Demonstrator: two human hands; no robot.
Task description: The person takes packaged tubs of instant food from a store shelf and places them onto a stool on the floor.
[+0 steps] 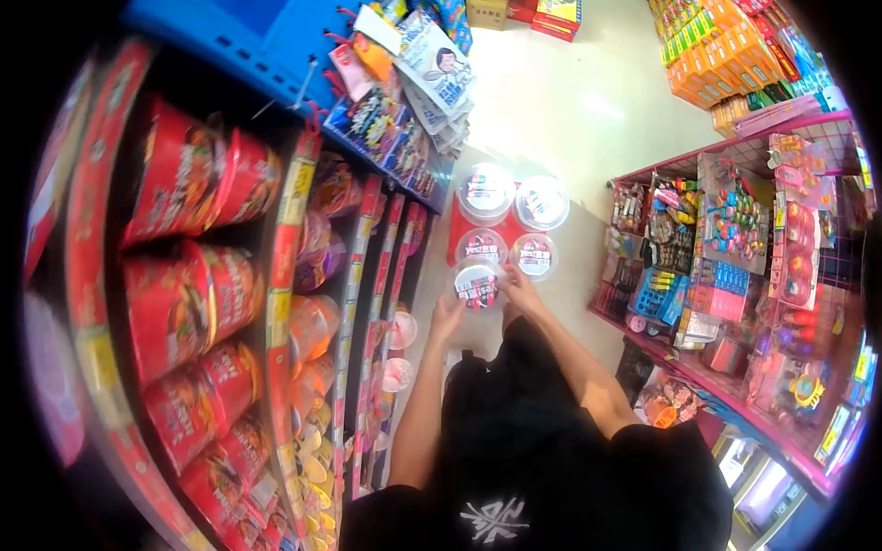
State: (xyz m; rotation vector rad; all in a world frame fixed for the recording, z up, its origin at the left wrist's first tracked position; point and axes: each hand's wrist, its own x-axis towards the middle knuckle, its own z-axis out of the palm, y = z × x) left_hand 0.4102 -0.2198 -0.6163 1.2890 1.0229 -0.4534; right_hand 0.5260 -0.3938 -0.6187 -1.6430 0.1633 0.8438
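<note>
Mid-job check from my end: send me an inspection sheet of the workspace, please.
Surface: red base, mostly covered by tubs; its type is unclear. Pale floor around it.
Job's things: four lidded tubs grouped on the red base; a fifth tub overlaps the near left one in view, its print upside down relative to that one.
Clutter: red cartons up the aisle.
Hands: left hand and right hand at either side of the fifth tub, apparently holding it.
Cables: nothing seen.
Surroundings: red noodle tubs shelved left; magenta rack right.
</note>
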